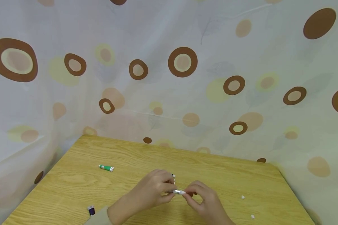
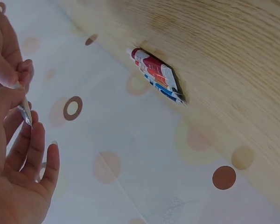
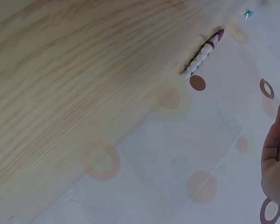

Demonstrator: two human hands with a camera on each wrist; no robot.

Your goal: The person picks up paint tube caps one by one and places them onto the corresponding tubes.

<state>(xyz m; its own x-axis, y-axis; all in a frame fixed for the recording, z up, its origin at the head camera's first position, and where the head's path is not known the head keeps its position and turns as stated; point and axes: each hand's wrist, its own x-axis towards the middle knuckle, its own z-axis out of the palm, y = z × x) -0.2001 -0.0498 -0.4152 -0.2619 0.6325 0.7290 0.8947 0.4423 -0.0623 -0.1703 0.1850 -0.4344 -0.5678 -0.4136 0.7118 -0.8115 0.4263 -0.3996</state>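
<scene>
A small white-and-silver paint tube (image 1: 178, 192) is held level between the two hands, low in the middle of the head view. My left hand (image 1: 157, 188) pinches its body between thumb and fingers. At the tube's tapered white end, my right hand (image 1: 204, 200) pinches with thumb and forefinger; those fingertips hide whether a cap is there. The left wrist view shows the same tube (image 2: 25, 111) from the side, its far part covered by fingers. Only part of the right hand (image 3: 276, 163) enters the right wrist view.
Several paint tubes (image 2: 155, 72), red, orange and blue among them, lie side by side behind the left hand. A green tube (image 1: 106, 167) lies farther left, a dark tube (image 1: 91, 210) beside the left sleeve. Two small white pieces (image 1: 243, 197) sit at right. A patterned curtain (image 1: 157, 93) borders the table.
</scene>
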